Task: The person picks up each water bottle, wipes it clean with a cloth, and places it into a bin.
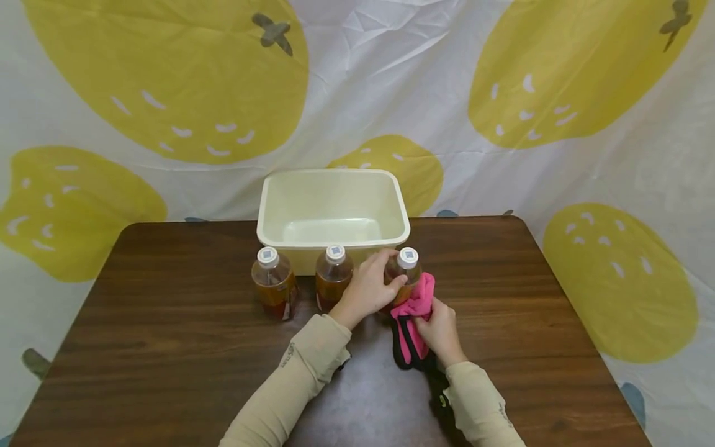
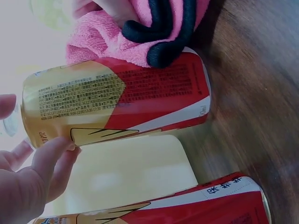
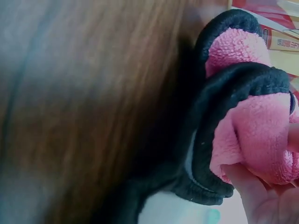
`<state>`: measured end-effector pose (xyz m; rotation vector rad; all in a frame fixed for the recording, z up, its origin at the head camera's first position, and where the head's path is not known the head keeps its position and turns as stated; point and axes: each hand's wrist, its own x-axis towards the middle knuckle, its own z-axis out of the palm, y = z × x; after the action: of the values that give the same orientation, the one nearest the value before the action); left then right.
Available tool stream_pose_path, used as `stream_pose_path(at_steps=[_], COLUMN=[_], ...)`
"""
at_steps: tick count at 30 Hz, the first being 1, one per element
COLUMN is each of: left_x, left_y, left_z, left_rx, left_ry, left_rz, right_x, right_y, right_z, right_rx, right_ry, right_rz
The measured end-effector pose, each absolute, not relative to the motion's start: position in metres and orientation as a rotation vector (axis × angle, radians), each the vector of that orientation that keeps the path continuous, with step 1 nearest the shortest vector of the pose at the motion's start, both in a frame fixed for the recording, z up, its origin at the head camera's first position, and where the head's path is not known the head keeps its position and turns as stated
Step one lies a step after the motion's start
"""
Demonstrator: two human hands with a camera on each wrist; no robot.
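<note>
My left hand (image 1: pixel 365 290) grips the rightmost bottle (image 1: pixel 408 258) near its upper part, thumb and fingers on either side. This bottle stands upright with a white cap and, in the left wrist view, a gold and red label (image 2: pixel 117 100) with rows of small print. In my right hand (image 1: pixel 442 330) is a bunched pink towel (image 1: pixel 419 304) with black edging. The towel (image 2: pixel 105 39) lies against the bottle's side. In the right wrist view, the thumb and fingers pinch its fuzzy folds (image 3: pixel 261 126).
Two similar capped bottles, a middle one (image 1: pixel 334 273) and a left one (image 1: pixel 274 285), stand in a row on the brown wooden table (image 1: pixel 167 335). Behind them sits a cream plastic tub (image 1: pixel 332 243). A lemon-print curtain (image 1: pixel 380 93) hangs along the back.
</note>
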<state>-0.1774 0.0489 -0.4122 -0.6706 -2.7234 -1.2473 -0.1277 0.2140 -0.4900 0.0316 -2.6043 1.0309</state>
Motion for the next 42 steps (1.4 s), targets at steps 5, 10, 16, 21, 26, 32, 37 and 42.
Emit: stream_pose_path(at_steps=[5, 10, 16, 21, 26, 32, 37, 42], left_x=[-0.177, -0.174, -0.17, -0.17, -0.171, -0.174, -0.176, -0.177], left_y=[0.05, 0.054, 0.063, 0.067, 0.065, 0.06, 0.055, 0.053], left_z=[-0.414, -0.412, -0.412, -0.415, -0.414, -0.411, -0.411, -0.41], left_rx=[-0.659, -0.586, -0.491, -0.494, -0.555, -0.705, -0.786, -0.826], left_ry=[-2.711, -2.71, -2.68, -2.637, -2.647, -2.643, -2.63, -2.664], left_rz=[-1.268, -1.278, -1.271, -1.284, -1.318, -1.331, -1.362, -1.329], right_x=[-0.127, -0.126, -0.125, -0.119, -0.116, -0.113, -0.112, -0.115], right_y=[0.214, 0.214, 0.215, 0.219, 0.227, 0.237, 0.242, 0.241], right_z=[-0.492, -0.491, -0.487, -0.475, -0.457, -0.428, -0.406, -0.394], right_rx=[0.004, 0.005, 0.008, -0.031, -0.032, 0.03, 0.06, 0.11], right_ry=[-2.61, -2.591, -2.589, -2.594, -2.543, -2.499, -2.534, -2.567], right_rz=[1.029, 1.014, 1.01, 1.033, 1.019, 0.988, 1.021, 1.058])
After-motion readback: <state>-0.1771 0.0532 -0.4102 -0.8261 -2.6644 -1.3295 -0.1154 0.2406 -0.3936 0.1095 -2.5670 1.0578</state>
